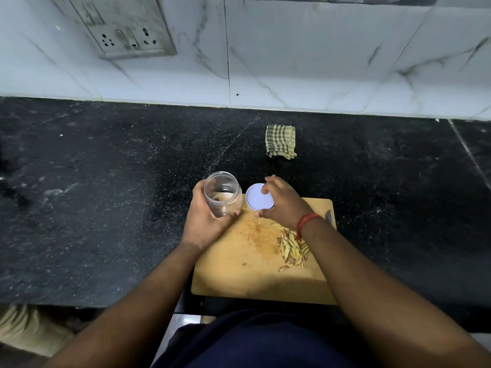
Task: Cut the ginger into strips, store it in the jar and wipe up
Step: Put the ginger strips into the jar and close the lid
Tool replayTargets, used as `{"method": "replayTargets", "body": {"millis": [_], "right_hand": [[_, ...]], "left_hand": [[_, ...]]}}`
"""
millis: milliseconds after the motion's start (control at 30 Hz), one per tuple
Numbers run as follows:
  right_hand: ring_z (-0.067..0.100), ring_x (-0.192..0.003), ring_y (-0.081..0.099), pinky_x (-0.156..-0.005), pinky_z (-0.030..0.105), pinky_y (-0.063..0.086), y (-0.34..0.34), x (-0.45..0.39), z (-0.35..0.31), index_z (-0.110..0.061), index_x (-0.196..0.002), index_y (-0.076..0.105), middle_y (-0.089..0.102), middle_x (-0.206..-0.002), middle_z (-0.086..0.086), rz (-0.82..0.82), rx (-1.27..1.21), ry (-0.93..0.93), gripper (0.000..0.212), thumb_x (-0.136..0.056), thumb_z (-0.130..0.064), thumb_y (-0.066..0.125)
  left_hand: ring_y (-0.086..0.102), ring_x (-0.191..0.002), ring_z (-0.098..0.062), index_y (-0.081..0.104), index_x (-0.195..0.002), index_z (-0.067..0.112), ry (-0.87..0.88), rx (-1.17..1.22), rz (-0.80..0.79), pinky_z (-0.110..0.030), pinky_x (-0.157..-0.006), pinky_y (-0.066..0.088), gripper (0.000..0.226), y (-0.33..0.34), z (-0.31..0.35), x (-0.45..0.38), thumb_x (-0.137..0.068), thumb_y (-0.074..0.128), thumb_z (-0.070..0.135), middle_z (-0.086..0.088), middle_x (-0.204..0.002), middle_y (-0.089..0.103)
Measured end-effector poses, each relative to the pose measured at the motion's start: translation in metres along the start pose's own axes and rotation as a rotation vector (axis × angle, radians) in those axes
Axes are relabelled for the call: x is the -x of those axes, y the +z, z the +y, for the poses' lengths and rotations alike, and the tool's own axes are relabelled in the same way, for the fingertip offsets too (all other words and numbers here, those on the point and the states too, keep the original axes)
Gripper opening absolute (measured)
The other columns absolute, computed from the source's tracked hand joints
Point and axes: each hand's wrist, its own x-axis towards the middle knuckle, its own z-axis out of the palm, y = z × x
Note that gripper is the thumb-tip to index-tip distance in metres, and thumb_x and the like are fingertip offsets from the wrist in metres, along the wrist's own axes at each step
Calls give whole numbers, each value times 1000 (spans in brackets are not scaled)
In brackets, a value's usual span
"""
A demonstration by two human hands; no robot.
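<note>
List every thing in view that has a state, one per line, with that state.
jar: open, lid off, empty, tilted, held by left hand
lid: off the jar, under right hand's fingers
ginger: cut into strips, piled on cutting board
cloth: folded, untouched
knife: lying on board, mostly hidden

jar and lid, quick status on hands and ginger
Left hand grips open jar; right hand holds lid at the board's far edge. Ginger strips piled on cutting board, none jarred yet. Nothing in the way.
</note>
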Motion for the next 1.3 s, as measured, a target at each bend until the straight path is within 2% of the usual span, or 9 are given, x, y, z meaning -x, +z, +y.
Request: {"method": "replayTargets", "body": {"millis": [100, 200, 300, 500, 700, 800, 967, 1133, 1300], "right_hand": [[27, -134, 37, -104, 32, 32, -13, 3, -1, -10, -116, 57, 48, -140, 8, 108, -40, 33, 43, -84, -28, 79], [26, -123, 42, -98, 36, 40, -23, 10, 0, -14, -119, 58, 52, -129, 4, 135, 1, 65, 38, -88, -28, 74], [24, -121, 44, -96, 36, 43, -31, 24, 1, -19, -122, 58, 52, -127, 2, 92, 65, 112, 36, -91, -32, 71], [24, -124, 44, -98, 46, 46, -30, 62, -1, -29, -133, 53, 47, -128, -1, -25, 193, 221, 47, -91, -44, 66], [30, -132, 33, -97, 53, 43, -10, 85, -20, -33, -143, 41, 37, -139, 3, -184, 436, 245, 62, -89, -53, 63], [30, -127, 35, -85, 45, 51, -2, 86, -23, -30, -140, 45, 40, -135, 4, -151, 435, 238, 56, -90, -45, 65], [30, -124, 37, -94, 40, 47, 4, 82, -28, -21, -135, 52, 45, -132, 6, -112, 361, 174, 43, -93, -22, 63], [33, -123, 38, -82, 42, 52, 7, 84, -41, -23, -134, 48, 41, -134, 8, -123, 439, 268, 46, -92, -32, 65], [32, -124, 38, -81, 40, 50, 12, 82, -51, -18, -136, 49, 45, -132, 9, -78, 406, 220, 51, -89, 3, 48]], "left_hand": [[58, -120, -3, 33, -134, 40, 4, 3, -4, -30, -102, 48, 91, 0, -1, 0, -67, 94, 44, 13, -132, 56], [56, -119, 3, 32, -132, 43, 16, 1, 0, -17, -97, 44, 89, 0, 1, 2, -67, 93, 44, 19, -130, 54], [54, -119, 6, 32, -133, 41, 27, 1, -5, -12, -95, 41, 89, 2, 3, 6, -68, 92, 44, 22, -130, 53], [54, -123, -2, 33, -134, 40, 43, -9, -1, -28, -103, 47, 89, 5, 1, 12, -69, 92, 43, 15, -134, 54], [54, -124, -2, 32, -134, 42, 41, -24, -2, -26, -103, 45, 88, 7, 1, 16, -69, 91, 43, 13, -134, 53], [53, -123, 0, 31, -134, 41, 41, -28, 1, -22, -102, 44, 88, 8, 1, 18, -69, 91, 39, 15, -133, 52], [51, -121, 7, 31, -132, 41, 47, -28, 2, -13, -98, 40, 87, 9, 3, 21, -70, 92, 36, 25, -129, 50], [53, -123, 2, 31, -134, 42, 45, -12, -14, -20, -101, 43, 87, 7, 6, 22, -71, 91, 36, 19, -132, 52], [52, -123, 4, 30, -135, 40, 39, -5, -12, -18, -101, 42, 88, 7, 6, 22, -72, 91, 36, 23, -131, 50]]}}
